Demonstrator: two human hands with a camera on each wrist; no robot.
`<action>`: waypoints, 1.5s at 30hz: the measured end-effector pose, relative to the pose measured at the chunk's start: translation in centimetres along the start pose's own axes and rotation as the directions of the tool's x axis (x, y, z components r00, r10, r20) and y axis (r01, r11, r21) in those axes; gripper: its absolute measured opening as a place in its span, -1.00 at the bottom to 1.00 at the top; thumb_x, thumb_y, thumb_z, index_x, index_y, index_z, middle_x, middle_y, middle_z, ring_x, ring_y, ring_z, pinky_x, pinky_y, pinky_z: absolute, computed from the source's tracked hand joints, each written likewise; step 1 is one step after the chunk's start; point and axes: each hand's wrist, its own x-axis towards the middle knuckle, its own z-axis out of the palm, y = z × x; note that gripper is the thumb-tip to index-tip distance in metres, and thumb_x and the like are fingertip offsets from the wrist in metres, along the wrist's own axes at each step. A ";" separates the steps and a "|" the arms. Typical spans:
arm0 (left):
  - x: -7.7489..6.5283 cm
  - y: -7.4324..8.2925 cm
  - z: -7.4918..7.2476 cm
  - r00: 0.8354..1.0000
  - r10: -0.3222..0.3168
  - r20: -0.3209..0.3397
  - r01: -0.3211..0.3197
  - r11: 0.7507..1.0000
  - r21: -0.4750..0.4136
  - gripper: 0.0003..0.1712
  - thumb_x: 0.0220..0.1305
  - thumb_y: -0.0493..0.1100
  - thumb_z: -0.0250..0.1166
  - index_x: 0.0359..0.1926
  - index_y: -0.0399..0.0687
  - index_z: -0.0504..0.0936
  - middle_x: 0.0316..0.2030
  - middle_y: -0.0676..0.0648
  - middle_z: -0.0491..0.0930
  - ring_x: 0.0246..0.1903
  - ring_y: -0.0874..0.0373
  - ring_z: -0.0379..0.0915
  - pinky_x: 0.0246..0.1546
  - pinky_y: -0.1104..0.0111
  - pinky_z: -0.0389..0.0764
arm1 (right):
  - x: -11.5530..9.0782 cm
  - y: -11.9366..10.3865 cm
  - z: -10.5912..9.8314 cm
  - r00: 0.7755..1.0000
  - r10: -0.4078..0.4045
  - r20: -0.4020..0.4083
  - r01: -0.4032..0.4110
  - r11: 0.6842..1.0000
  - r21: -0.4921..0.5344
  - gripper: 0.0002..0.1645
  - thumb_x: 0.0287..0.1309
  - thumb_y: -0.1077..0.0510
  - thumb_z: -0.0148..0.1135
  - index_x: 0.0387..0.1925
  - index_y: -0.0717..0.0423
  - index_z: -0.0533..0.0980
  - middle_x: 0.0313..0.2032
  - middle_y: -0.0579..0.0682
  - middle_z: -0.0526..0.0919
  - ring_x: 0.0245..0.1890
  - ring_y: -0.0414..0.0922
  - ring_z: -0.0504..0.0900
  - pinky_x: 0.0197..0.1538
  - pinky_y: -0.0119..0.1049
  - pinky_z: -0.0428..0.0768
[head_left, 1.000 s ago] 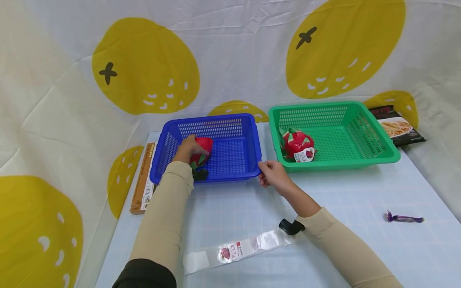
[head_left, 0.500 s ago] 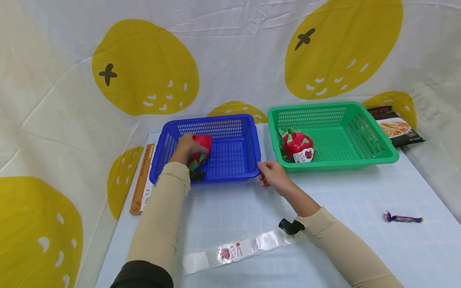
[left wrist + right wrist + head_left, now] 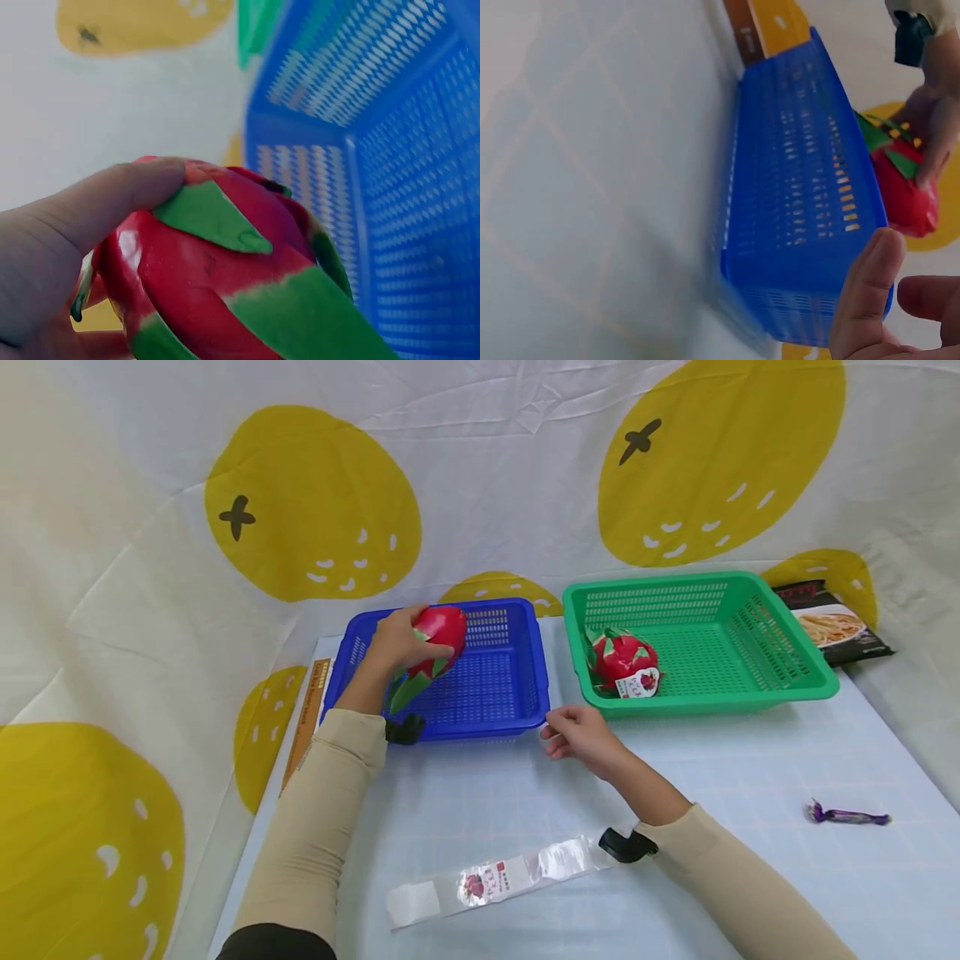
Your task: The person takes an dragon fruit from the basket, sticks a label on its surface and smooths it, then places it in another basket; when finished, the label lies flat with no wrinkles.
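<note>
My left hand (image 3: 397, 645) grips a red dragon fruit (image 3: 442, 628) with green leaf tips, up at the rim height of the blue basket (image 3: 487, 689) or above it. In the left wrist view the thumb lies across the red skin of the dragon fruit (image 3: 217, 262), and the basket wall (image 3: 307, 172) is beside it. My right hand (image 3: 588, 743) is at the basket's near right corner. In the right wrist view its thumb and finger (image 3: 866, 292) stand apart close to the corner; whether they touch the rim I cannot tell.
A green basket (image 3: 720, 664) holds another dragon fruit (image 3: 621, 656) with a label. A black noodle packet (image 3: 832, 627) lies behind it. In front are a clear plastic bag (image 3: 491, 883) and a purple wrapped candy (image 3: 847, 816). A brown box (image 3: 306, 718) lies left.
My left hand has lifted the dragon fruit from the blue basket's floor, up and slightly right. The right hand has loosened from the basket's corner and shifted slightly toward me.
</note>
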 end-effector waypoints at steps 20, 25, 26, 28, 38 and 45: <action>-12.3 7.6 2.3 0.877 0.451 0.168 -0.465 0.884 0.055 -0.01 -0.15 0.07 0.53 0.36 0.25 0.28 0.16 0.06 0.43 0.15 0.12 0.29 -0.18 0.28 0.62 | -9.9 9.4 -1.2 0.889 -0.358 0.287 0.418 0.374 -0.828 -0.50 -0.29 -0.04 0.55 -0.24 0.01 0.59 -0.23 -0.15 0.50 -0.24 -0.20 0.38 -0.24 -0.28 0.45; -13.6 7.6 5.8 0.845 0.439 0.306 -0.488 0.866 0.104 -0.01 -0.18 0.12 0.53 0.34 0.28 0.30 0.13 0.03 0.45 0.11 0.11 0.34 -0.27 0.38 0.61 | -10.6 9.9 -1.5 0.905 -0.345 0.249 0.377 0.381 -0.844 -0.53 -0.33 -0.02 0.57 -0.29 -0.04 0.55 -0.27 -0.19 0.49 -0.25 -0.22 0.38 -0.24 -0.27 0.48; -13.7 7.5 6.6 0.841 0.431 0.327 -0.488 0.865 0.114 -0.01 -0.19 0.13 0.53 0.33 0.29 0.31 0.13 0.02 0.45 0.10 0.10 0.35 -0.29 0.39 0.61 | -10.8 9.9 -1.5 0.905 -0.347 0.246 0.375 0.379 -0.846 -0.52 -0.33 -0.02 0.57 -0.29 -0.04 0.55 -0.28 -0.19 0.49 -0.25 -0.22 0.38 -0.24 -0.27 0.48; -13.7 7.0 8.3 0.837 0.415 0.357 -0.488 0.862 0.140 -0.02 -0.20 0.14 0.53 0.33 0.30 0.32 0.12 0.01 0.46 0.08 0.09 0.38 -0.30 0.41 0.60 | -11.1 10.1 -1.6 0.904 -0.350 0.246 0.377 0.380 -0.844 -0.52 -0.33 -0.02 0.57 -0.29 -0.04 0.55 -0.28 -0.20 0.49 -0.26 -0.22 0.39 -0.25 -0.28 0.48; -12.2 4.7 14.7 0.855 0.376 0.356 -0.481 0.833 0.275 -0.09 -0.19 0.17 0.49 0.27 0.21 0.40 0.00 0.01 0.53 -0.06 0.16 0.45 -0.30 0.38 0.57 | -11.7 10.4 -1.3 0.898 -0.359 0.253 0.388 0.377 -0.841 -0.50 -0.34 -0.02 0.57 -0.28 -0.03 0.54 -0.28 -0.21 0.47 -0.26 -0.23 0.37 -0.24 -0.30 0.49; -11.3 4.4 16.4 0.878 0.314 0.362 -0.433 0.845 0.316 -0.09 -0.17 0.18 0.48 0.29 0.23 0.39 -0.04 0.01 0.52 -0.13 0.17 0.45 -0.34 0.36 0.56 | -11.8 10.4 -1.3 0.893 -0.367 0.261 0.399 0.378 -0.835 -0.49 -0.33 -0.03 0.56 -0.27 -0.03 0.53 -0.28 -0.21 0.46 -0.25 -0.23 0.35 -0.24 -0.31 0.49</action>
